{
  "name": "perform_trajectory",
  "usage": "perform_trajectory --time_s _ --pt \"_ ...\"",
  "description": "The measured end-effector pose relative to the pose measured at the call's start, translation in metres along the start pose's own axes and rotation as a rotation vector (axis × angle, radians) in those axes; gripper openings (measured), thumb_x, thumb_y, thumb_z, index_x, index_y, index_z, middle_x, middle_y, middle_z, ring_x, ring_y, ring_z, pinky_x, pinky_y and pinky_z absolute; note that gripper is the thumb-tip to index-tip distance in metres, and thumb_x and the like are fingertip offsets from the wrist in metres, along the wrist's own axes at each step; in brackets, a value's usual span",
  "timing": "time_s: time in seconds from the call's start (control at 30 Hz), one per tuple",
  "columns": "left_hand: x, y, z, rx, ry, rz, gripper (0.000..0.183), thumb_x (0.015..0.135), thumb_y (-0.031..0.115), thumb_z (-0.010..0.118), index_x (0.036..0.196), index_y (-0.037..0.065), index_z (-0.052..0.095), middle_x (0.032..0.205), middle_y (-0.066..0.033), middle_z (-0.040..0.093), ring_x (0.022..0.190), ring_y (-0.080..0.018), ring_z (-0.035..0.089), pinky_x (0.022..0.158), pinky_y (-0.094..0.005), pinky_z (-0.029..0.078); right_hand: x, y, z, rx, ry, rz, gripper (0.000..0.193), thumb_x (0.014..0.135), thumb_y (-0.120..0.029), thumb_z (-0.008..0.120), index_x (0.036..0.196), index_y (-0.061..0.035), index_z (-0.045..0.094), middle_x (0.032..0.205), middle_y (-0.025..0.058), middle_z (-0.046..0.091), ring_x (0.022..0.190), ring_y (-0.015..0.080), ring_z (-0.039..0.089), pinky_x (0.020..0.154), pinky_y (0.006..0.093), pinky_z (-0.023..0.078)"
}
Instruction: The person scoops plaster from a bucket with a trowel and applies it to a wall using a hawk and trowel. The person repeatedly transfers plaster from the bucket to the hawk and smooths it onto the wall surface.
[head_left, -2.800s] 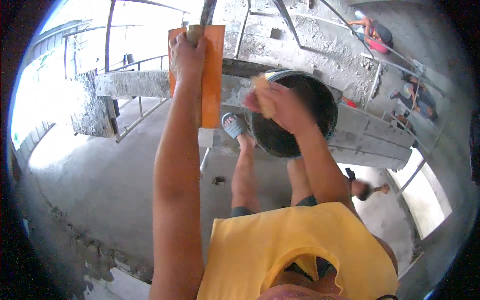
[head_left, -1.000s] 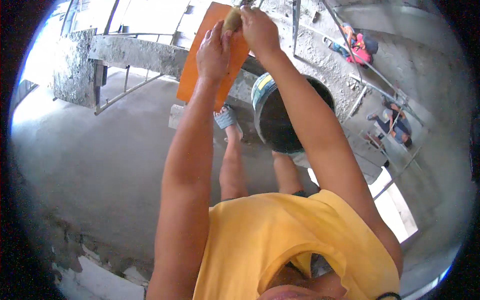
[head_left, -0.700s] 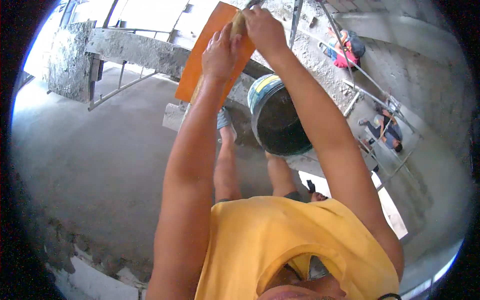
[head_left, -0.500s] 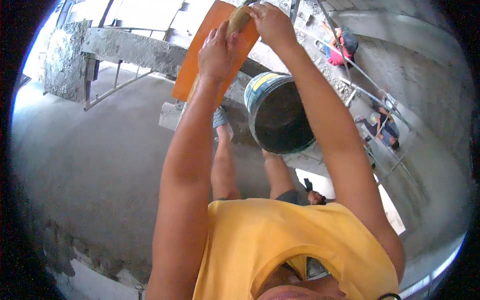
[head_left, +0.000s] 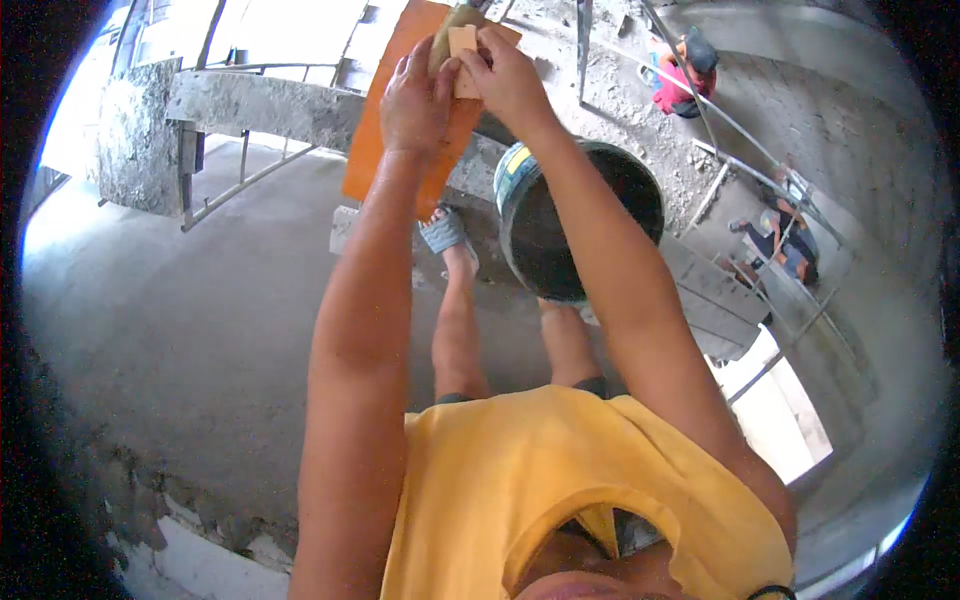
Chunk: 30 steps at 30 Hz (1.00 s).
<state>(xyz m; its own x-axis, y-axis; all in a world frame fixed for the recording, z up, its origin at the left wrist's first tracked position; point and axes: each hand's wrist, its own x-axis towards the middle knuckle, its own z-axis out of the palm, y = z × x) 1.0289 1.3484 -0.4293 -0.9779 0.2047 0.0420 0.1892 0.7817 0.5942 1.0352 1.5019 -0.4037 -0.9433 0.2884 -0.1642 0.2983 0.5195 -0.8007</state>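
Note:
My left hand (head_left: 415, 105) is closed around the tan handle (head_left: 448, 38) of an orange plastering float (head_left: 383, 140), a flat board tilted at the top of the view. In my right hand (head_left: 512, 88), fingers and thumb pinch a small flat light-tan piece (head_left: 463, 40) against the handle. Whether that piece is wood or sponge I cannot tell. Below my right forearm stands a bucket (head_left: 512, 205) with a dark inside, its contents hard to make out. My sandalled foot (head_left: 445, 235) shows beneath the float.
A cement-crusted plank (head_left: 265, 98) crosses the upper left beside a rough upright board (head_left: 138, 140). Scaffold tubes (head_left: 745, 145) run down the right. Beyond them are a person in red with a dark cap (head_left: 690, 75) and another in dark clothes (head_left: 795, 255). Rubble (head_left: 650, 150) lies near the bucket.
The small light-tan piece now shows between my hands on the float's handle. My right hand has shifted down and left. More of the bucket and my foot shows.

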Motion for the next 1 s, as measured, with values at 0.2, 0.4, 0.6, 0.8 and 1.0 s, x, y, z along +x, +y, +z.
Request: perform_trajectory --time_s 0.2,0.4,0.6,0.8,1.0 --pt "0.021 0.050 -0.038 -0.019 -0.271 -0.324 0.056 0.094 0.047 0.060 0.133 0.008 0.058 0.115 -0.0233 0.067 0.108 -0.0393 0.064 0.090 -0.0480 0.051 -0.085 0.050 -0.080 0.154 0.002 0.221 0.033 0.094 -0.027 0.061 0.117 -0.0038 0.059 0.096 0.0184 0.067 0.091 0.0241 0.067 0.082 0.0388 0.052" --pt "0.032 0.016 -0.026 -0.066 -0.341 -0.130 0.059 0.091 0.042 0.065 0.136 0.005 0.056 0.114 -0.0238 0.068 0.109 -0.0376 0.066 0.093 -0.0439 0.050 -0.194 0.183 -0.081 0.246 -0.072 0.646 0.034 0.095 -0.023 0.057 0.120 -0.0005 0.059 0.107 0.0206 0.068 0.098 0.0340 0.067 0.085 0.0410 0.052" --pt "0.034 0.037 -0.062 -0.027 -0.554 0.022 0.060 0.086 0.040 0.072 0.135 0.010 0.056 0.109 -0.0213 0.070 0.103 -0.0358 0.069 0.087 -0.0420 0.053 -0.247 0.260 -0.036 0.074 0.057 0.613 0.036 0.097 -0.024 0.052 0.128 -0.0075 0.059 0.116 0.0238 0.067 0.104 0.0442 0.065 0.086 0.0494 0.051" --pt "0.036 -0.003 -0.051 0.131 -0.709 0.088 0.056 0.080 0.044 0.077 0.126 0.016 0.060 0.105 -0.0165 0.072 0.098 -0.0321 0.071 0.081 -0.0427 0.055 -0.231 0.226 -0.031 1.060 -0.274 1.031 0.034 0.095 -0.027 0.064 0.125 -0.0105 0.062 0.107 0.0090 0.070 0.099 0.0233 0.068 0.085 0.0378 0.054" --pt "0.031 0.031 -0.047 0.226 -0.632 0.202 0.060 0.080 0.050 0.077 0.131 0.022 0.061 0.103 -0.0134 0.073 0.094 -0.0327 0.071 0.080 -0.0437 0.055 -0.148 0.063 -0.097 0.424 -0.033 0.360 0.031 0.095 -0.026 0.065 0.117 -0.0038 0.063 0.097 0.0129 0.070 0.088 0.0235 0.069 0.077 0.0349 0.053"
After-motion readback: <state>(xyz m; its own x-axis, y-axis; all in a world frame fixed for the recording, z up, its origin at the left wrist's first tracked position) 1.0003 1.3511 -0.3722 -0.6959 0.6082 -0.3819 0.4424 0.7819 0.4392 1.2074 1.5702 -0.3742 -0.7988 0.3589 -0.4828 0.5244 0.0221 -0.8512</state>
